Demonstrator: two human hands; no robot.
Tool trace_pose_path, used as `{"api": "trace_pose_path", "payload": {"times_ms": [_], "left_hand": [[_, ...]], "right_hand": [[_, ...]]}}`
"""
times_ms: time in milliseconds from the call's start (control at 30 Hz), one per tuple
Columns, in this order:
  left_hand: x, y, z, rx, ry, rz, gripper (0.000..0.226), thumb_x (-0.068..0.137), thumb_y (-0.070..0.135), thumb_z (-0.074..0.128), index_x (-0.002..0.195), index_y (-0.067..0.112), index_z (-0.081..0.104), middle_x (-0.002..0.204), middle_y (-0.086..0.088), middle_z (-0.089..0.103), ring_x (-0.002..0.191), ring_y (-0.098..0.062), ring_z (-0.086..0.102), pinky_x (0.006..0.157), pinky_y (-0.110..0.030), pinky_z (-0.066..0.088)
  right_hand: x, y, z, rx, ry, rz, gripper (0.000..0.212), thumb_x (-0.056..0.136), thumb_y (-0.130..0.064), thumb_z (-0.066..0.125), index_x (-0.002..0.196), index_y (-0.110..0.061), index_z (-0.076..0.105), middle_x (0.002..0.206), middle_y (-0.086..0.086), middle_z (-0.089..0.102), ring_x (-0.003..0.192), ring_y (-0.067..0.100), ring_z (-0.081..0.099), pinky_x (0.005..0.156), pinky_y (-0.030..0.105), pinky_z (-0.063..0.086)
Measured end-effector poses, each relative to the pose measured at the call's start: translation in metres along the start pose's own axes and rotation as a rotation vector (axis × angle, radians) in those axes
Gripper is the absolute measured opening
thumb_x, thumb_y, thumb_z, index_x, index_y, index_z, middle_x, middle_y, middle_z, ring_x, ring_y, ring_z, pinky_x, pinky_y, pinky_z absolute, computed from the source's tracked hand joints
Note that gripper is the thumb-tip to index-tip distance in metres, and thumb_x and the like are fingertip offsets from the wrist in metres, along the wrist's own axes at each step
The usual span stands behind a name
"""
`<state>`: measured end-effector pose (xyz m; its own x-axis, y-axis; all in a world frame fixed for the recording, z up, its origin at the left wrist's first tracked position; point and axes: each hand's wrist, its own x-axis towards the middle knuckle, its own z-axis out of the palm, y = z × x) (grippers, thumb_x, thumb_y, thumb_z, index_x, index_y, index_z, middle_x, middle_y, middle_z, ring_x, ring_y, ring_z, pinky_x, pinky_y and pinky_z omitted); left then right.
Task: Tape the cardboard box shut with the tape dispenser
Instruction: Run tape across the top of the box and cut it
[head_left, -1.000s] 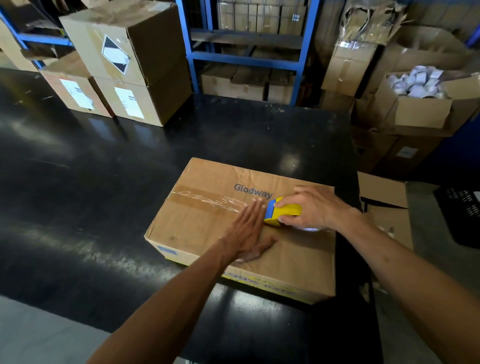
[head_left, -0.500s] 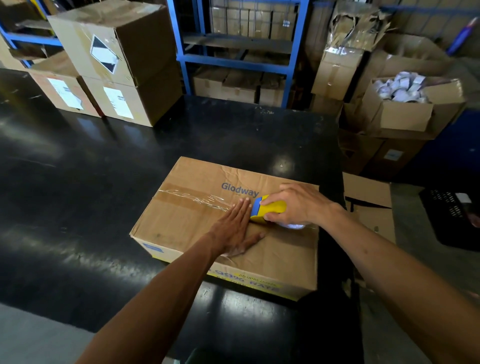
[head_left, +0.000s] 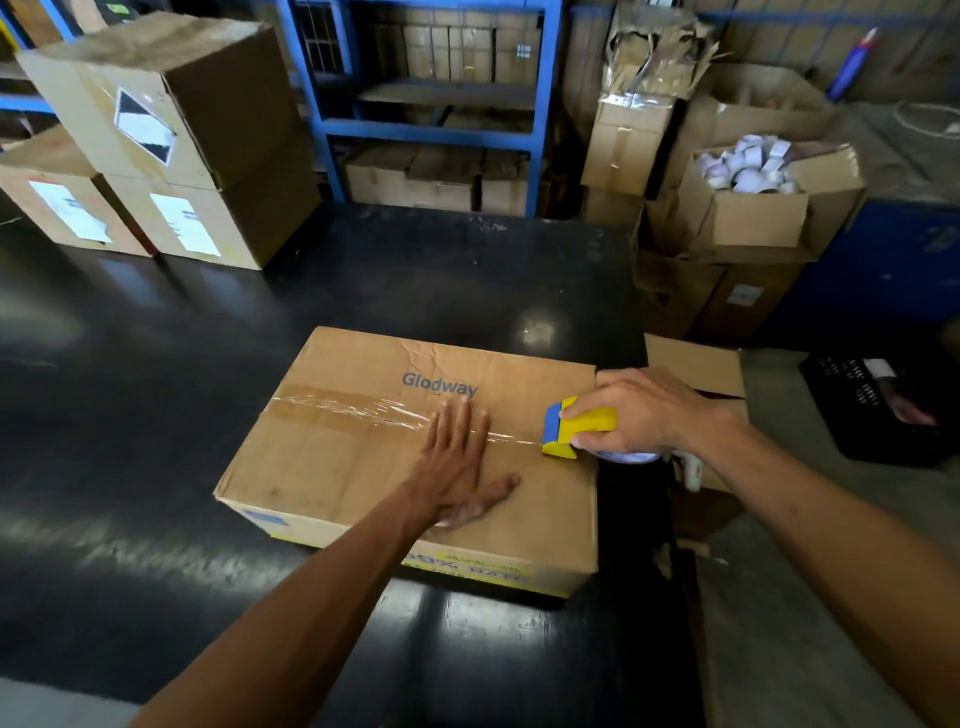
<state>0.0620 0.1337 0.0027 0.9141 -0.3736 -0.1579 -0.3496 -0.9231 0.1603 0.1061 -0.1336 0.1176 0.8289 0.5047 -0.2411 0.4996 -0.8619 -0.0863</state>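
Observation:
A brown cardboard box (head_left: 363, 467) printed "Glodway" lies flat on the black table (head_left: 156, 389). A strip of clear tape (head_left: 358, 408) runs along its top seam from the left edge toward the right. My left hand (head_left: 457, 462) lies flat with fingers spread on the box top, over the tape. My right hand (head_left: 639, 415) grips the yellow and blue tape dispenser (head_left: 571, 428) at the box's right edge. The roll under that hand is mostly hidden.
Stacked labelled cartons (head_left: 166, 140) stand at the table's back left. Blue shelving (head_left: 431, 104) with boxes is behind. To the right stand an open carton of tape rolls (head_left: 748, 192), flattened cardboard (head_left: 696, 364) and a black crate (head_left: 878, 405) on the floor.
My right hand has drawn the dispenser rightward from the middle of the box top to its right edge, laying more tape. My left hand stays pressed on the box.

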Motion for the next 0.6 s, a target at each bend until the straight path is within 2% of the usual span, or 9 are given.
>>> {"api": "trace_pose_path", "payload": {"times_ms": [133, 267, 367, 500, 600], "left_hand": [[0.018, 0.064, 0.008, -0.109, 0.04, 0.076, 0.133, 0.064, 0.095, -0.002, 0.153, -0.004, -0.004, 0.162, -0.024, -0.008, 0.151, -0.031, -0.012, 0.123, -0.041, -0.005], [0.022, 0.079, 0.015, -0.125, 0.032, -0.004, 0.145, 0.052, 0.102, 0.008, 0.152, 0.0, -0.014, 0.162, -0.02, -0.017, 0.15, -0.028, -0.018, 0.123, -0.043, -0.005], [0.021, 0.083, 0.012, -0.135, 0.017, -0.044, 0.147, 0.05, 0.103, 0.016, 0.152, 0.002, -0.017, 0.162, -0.018, -0.02, 0.149, -0.027, -0.021, 0.122, -0.043, -0.009], [0.021, 0.091, 0.012, -0.167, 0.005, -0.101, 0.143, 0.059, 0.099, 0.035, 0.153, 0.004, -0.016, 0.162, -0.016, -0.022, 0.149, -0.026, -0.023, 0.12, -0.043, -0.014], [0.021, 0.092, 0.012, -0.155, 0.02, -0.117, 0.141, 0.059, 0.098, 0.03, 0.154, 0.003, -0.013, 0.163, -0.017, -0.019, 0.15, -0.027, -0.021, 0.12, -0.044, -0.013]], "right_hand": [[0.0, 0.002, 0.004, -0.01, 0.01, 0.027, 0.053, 0.076, -0.08, 0.046, 0.121, -0.054, 0.056, 0.097, -0.016, 0.04, 0.09, 0.011, 0.049, 0.07, 0.029, 0.033], [-0.002, 0.003, 0.006, -0.008, 0.028, 0.032, 0.053, 0.075, -0.08, 0.046, 0.12, -0.054, 0.057, 0.097, -0.016, 0.041, 0.091, 0.013, 0.053, 0.068, 0.029, 0.033], [-0.003, 0.004, 0.006, -0.003, 0.031, 0.027, 0.051, 0.077, -0.078, 0.049, 0.121, -0.053, 0.057, 0.097, -0.016, 0.041, 0.09, 0.011, 0.049, 0.069, 0.029, 0.032], [-0.004, 0.006, 0.007, 0.016, 0.028, 0.022, 0.052, 0.078, -0.078, 0.049, 0.122, -0.051, 0.057, 0.098, -0.015, 0.041, 0.087, 0.009, 0.044, 0.069, 0.028, 0.032], [-0.007, 0.01, 0.008, 0.036, 0.027, 0.025, 0.054, 0.077, -0.079, 0.048, 0.123, -0.052, 0.057, 0.098, -0.014, 0.041, 0.089, 0.01, 0.047, 0.069, 0.028, 0.033]]}}
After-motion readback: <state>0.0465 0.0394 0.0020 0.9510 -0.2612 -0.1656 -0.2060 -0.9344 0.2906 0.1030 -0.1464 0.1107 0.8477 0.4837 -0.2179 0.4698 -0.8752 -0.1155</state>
